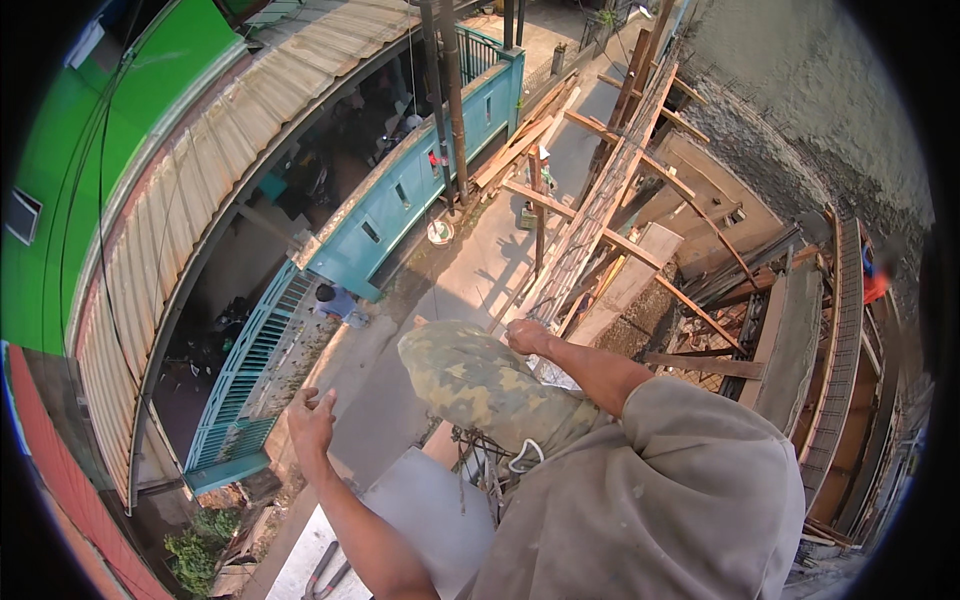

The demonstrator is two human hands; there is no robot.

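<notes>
My left hand (312, 418) is held out in the air over the street, its fingers apart with nothing in them. Beside my knee in camouflage trousers (478, 385), my right hand (526, 338) is closed at the near end of a long beam of steel reinforcing bars (590, 225). What lies inside its fingers is hidden. Pincers with red and dark handles (326, 572) rest on a pale flat board (425, 510), below my left forearm. Bare bars and a white cord loop (526, 456) show beneath my leg.
The street (375, 385) lies far below. Timber props (650, 165) cross under the beam, and a curved rebar beam (836, 350) runs at the right. Left are a teal wall (415, 190) and metal roof (240, 120). People stand below (338, 303) and far right (875, 280).
</notes>
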